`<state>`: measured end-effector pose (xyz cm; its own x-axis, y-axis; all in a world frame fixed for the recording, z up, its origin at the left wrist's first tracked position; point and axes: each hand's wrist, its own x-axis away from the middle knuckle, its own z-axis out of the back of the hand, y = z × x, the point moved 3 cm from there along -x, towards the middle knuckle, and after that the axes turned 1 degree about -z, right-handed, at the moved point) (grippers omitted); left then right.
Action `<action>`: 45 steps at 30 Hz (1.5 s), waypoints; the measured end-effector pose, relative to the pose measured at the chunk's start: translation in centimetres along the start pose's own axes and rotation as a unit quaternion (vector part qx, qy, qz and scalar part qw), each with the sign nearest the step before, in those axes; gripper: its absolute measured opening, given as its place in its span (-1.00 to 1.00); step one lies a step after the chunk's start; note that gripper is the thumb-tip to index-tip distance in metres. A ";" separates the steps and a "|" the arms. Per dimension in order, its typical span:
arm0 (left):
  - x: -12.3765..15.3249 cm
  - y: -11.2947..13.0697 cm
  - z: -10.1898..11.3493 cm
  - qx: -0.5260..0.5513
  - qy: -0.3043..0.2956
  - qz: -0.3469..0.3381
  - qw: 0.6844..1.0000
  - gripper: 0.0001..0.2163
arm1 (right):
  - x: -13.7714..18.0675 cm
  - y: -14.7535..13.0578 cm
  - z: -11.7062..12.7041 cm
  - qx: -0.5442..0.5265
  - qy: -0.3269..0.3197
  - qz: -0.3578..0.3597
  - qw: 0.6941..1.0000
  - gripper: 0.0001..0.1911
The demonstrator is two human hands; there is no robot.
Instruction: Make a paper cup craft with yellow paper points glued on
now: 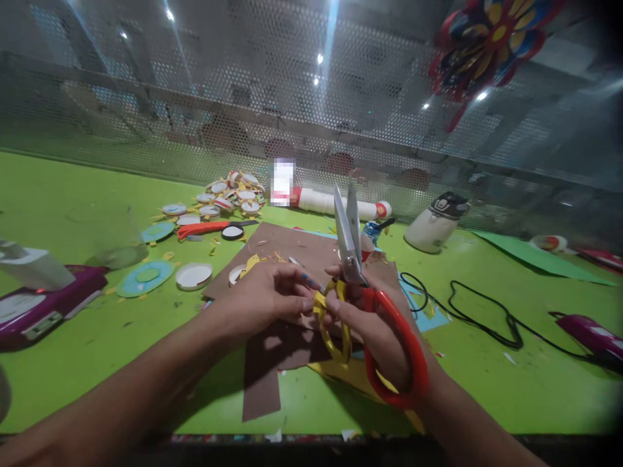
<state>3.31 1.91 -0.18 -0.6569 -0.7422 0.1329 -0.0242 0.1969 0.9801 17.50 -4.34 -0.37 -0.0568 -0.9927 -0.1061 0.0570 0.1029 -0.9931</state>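
Note:
Red-handled scissors (348, 250) hang in my right hand (377, 331), blades pointing up and slightly apart. The red handle loops round the back of that hand. Its thumb and fingertips also pinch a looped yellow strip (344, 344), which looks like paper. My left hand (265, 295) is closed, its thumb and fingers pinching a small yellow tab at the left of the loop. Beneath both hands lie brown sheets (263, 383). Yellow paper (350, 379) shows partly under my right hand. White round lids (193, 276) are left of my left hand.
Lids with yellow tabs (246, 194) form a pile at the back. Another pair of red-handled scissors (204, 228) lies before it. A long white roll (318, 201) lies near the mesh screen. A glue-gun-like purple device (58, 301), beige container (433, 224) and black cord (506, 324) flank the work area.

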 end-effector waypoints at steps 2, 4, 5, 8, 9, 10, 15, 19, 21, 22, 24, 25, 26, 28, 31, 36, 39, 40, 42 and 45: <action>0.0 -0.1 0.0 0.002 -0.003 0.002 1.000 -0.81 | -0.1 0.3 -0.3 -0.067 -0.002 -0.039 0.997 -0.67; 0.1 -0.1 0.1 -0.002 -0.005 -0.005 1.000 -0.81 | -0.2 0.5 -0.6 -0.111 -0.010 -0.078 0.991 -0.69; 0.1 -0.1 0.2 -0.005 -0.005 -0.008 1.000 -0.82 | -0.3 0.5 -0.8 -0.121 -0.015 -0.093 0.988 -0.69; 0.0 -0.2 0.4 -0.008 0.000 -0.012 1.000 -0.83 | -0.2 0.4 -0.6 -0.080 -0.014 -0.091 0.992 -0.70; 0.0 -0.2 0.5 -0.011 0.008 -0.010 1.000 -0.84 | -0.1 0.2 -0.4 -0.036 -0.003 -0.070 0.997 -0.71; 0.0 -0.2 0.7 -0.016 0.017 -0.008 1.000 -0.85 | 0.0 0.0 -0.2 0.018 0.009 -0.042 0.999 -0.70; -0.2 -0.3 0.8 -0.034 0.035 -0.013 0.999 -0.85 | 0.8 -1.2 -0.1 0.271 0.039 0.115 0.955 -0.70; -0.4 -0.5 0.6 -0.101 0.037 -0.045 0.993 -0.93 | 0.9 -1.2 -0.7 0.333 0.064 0.195 0.920 -0.70; -0.3 -0.5 0.3 -0.167 0.049 -0.083 0.981 -0.95 | 0.8 -1.0 -0.8 0.334 0.081 0.219 0.913 -0.69; -0.2 -0.4 0.2 -0.198 0.053 -0.102 0.973 -0.94 | 0.7 -1.0 -0.9 0.332 0.085 0.228 0.911 -0.71; 0.0 -0.3 -0.1 -0.247 0.062 -0.133 0.958 -0.91 | 0.7 -1.0 -1.1 0.332 0.087 0.244 0.907 -0.75; 0.1 -0.2 -0.2 -0.263 0.066 -0.145 0.951 -0.90 | 0.7 -1.1 -1.1 0.336 0.089 0.249 0.904 -0.75; 0.2 -0.1 -0.3 -0.273 0.070 -0.155 0.947 -0.91 | 0.7 -1.2 -1.2 0.343 0.093 0.251 0.901 -0.75; 0.3 0.1 -0.4 -0.271 0.068 -0.169 0.945 -0.92 | 0.8 -1.4 -1.2 0.353 0.103 0.248 0.896 -0.73; 0.2 0.2 -0.3 -0.246 0.057 -0.159 0.954 -0.92 | 0.9 -1.8 -1.2 0.349 0.105 0.232 0.902 -0.72; 0.4 0.5 -0.3 -0.283 0.076 -0.173 0.940 -0.96 | 0.9 -2.5 -1.4 0.341 0.096 0.225 0.908 -0.77; 0.8 0.8 -0.5 -0.335 0.081 -0.204 0.917 -0.94 | 0.9 -2.6 -1.5 0.362 0.106 0.216 0.901 -0.74; 0.9 0.8 -0.6 -0.343 0.080 -0.209 0.912 -0.94 | 0.9 -2.6 -1.4 0.365 0.108 0.212 0.900 -0.72; 1.1 0.8 -0.6 -0.343 0.080 -0.212 0.912 -0.94 | 0.9 -2.5 -1.4 0.368 0.112 0.208 0.899 -0.70; 1.0 0.7 -0.5 -0.326 0.085 -0.200 0.920 -0.95 | 1.0 -2.3 -1.2 0.366 0.112 0.210 0.900 -0.69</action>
<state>3.08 0.99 0.72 -0.5654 -0.7721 -0.2901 0.2561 -0.4986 0.8281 16.10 -5.48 1.76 -0.0721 -0.8294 -0.5539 0.7566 0.3164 -0.5722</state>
